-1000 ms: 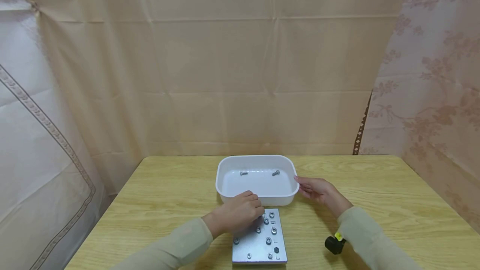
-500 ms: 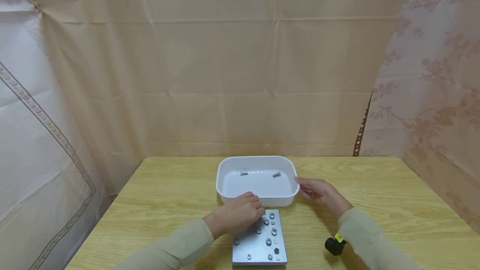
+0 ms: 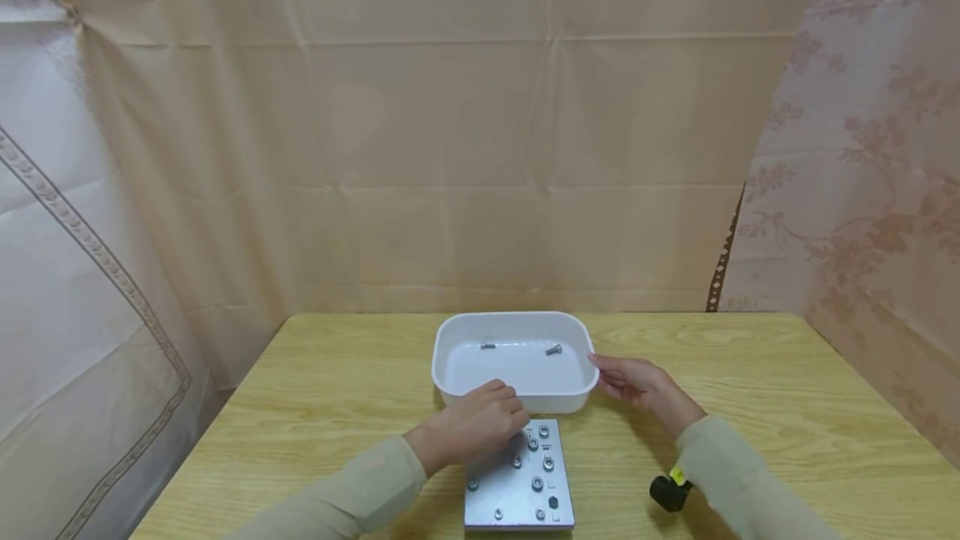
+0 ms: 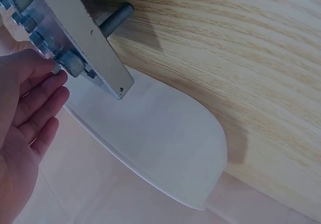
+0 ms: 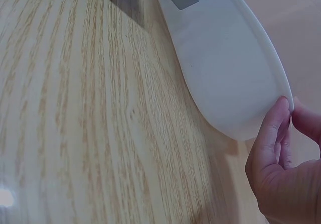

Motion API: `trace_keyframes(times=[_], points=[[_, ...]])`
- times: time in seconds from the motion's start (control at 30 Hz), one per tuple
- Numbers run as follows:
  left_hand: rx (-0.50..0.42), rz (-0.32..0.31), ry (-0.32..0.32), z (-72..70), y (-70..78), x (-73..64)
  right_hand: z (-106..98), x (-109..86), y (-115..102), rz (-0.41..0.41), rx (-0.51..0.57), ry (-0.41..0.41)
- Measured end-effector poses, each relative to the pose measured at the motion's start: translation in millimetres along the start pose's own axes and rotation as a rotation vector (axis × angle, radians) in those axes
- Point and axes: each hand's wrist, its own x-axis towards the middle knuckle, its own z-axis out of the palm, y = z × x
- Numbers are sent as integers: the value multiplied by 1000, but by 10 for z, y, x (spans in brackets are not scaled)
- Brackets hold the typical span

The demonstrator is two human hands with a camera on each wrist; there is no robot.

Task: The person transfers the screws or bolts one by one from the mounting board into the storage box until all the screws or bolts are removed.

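Left hand covers the plate's far-left part; right hand grips the tray

From the head view, the left hand (image 3: 480, 427) hides the far-left part of the metal plate (image 3: 517, 494) and its own fingertips. The left wrist view shows its thumb and forefinger pinching a small metal piece (image 4: 56, 70), mostly covered, beside a bolt head (image 4: 71, 63); the other fingers are loosely bent. That view cuts off much of the plate, and the right wrist view keeps only a corner.

The right hand (image 3: 633, 382) grasps the right end of the white tray (image 3: 555, 402), fingers and thumb nipping the rim. Two loose bolts (image 3: 553, 349) lie in the tray, too small to make out closely. The plate sits just near of the tray, above the desk (image 3: 345, 390). The right sleeve (image 3: 742, 473) partly hides a black object (image 3: 667, 493).
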Motion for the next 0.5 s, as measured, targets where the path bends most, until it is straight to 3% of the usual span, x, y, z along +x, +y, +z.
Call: trace_keyframes(times=[0.5], points=[[16, 4, 19, -14, 11, -12, -18, 20, 3, 0, -5, -6]])
